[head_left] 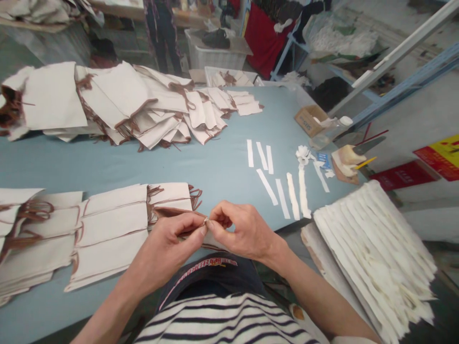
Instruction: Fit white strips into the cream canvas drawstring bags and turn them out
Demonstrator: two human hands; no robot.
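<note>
My left hand (179, 236) and my right hand (247, 231) meet at the table's front edge, both closed in a pinch. Between their fingertips is the brown-bound edge of a beige fabric piece (175, 211). Most of that piece is hidden behind my hands. Left of my hands, stacks of beige fabric pieces (114, 220) with brown trim and loose brown ties lie in overlapping rows.
A long heap of similar beige pieces (118, 95) runs along the table's far side. White strips (267, 186) lie to the right, near a small cardboard box (310, 119) and a clear jar (333, 131). Stacked white padded strips (373, 258) stand at right. A person (163, 33) is beyond.
</note>
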